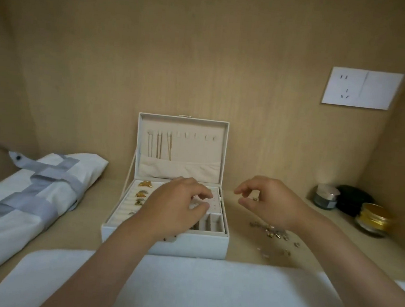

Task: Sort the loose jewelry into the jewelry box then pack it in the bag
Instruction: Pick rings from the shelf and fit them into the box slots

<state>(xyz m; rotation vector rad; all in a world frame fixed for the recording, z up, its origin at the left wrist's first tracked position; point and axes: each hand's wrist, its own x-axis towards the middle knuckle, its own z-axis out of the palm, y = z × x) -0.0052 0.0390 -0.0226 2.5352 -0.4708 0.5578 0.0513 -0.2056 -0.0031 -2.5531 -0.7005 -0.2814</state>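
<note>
Left hand (174,207) over open jewelry box (164,244)

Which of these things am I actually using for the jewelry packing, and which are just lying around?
For the job: jewelry box, loose jewelry, bag.
Lying about: grey jar, black case, gold-lidded jar, white cloth, wall socket.

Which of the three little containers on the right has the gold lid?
The glass jar at the front, nearest the person. The jar behind it has a silver lid; the third container is all black.
</note>
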